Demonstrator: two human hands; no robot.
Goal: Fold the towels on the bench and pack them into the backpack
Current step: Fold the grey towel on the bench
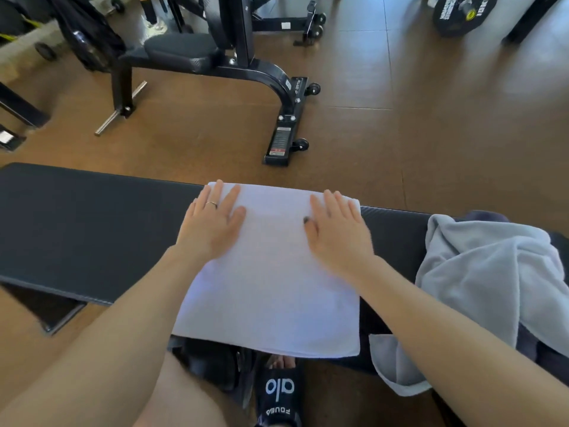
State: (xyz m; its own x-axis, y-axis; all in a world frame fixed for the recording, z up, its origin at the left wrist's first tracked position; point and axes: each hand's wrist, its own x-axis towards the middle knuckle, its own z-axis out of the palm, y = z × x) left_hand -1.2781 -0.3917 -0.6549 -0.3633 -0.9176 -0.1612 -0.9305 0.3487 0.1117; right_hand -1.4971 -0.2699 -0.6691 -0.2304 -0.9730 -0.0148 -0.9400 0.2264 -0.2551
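Note:
A white towel [271, 278] lies folded flat across the black padded bench [77, 223], its near edge hanging over the bench's front. My left hand [212, 223] presses flat on the towel's far left part, fingers straight. My right hand [337, 229] lies flat on its far right part, fingers straight too. A crumpled grey towel [489, 285] is heaped on the bench to the right, one corner hanging down at the front. A dark object [212, 365] lies under the bench's front edge; I cannot tell whether it is the backpack.
A black weight machine frame [277, 84] with small wheels stands on the brown floor beyond the bench. A steel bar [120, 109] lies on the floor at the left. My sandalled foot [280, 392] stands below the bench. A weight plate [462, 13] sits at top right.

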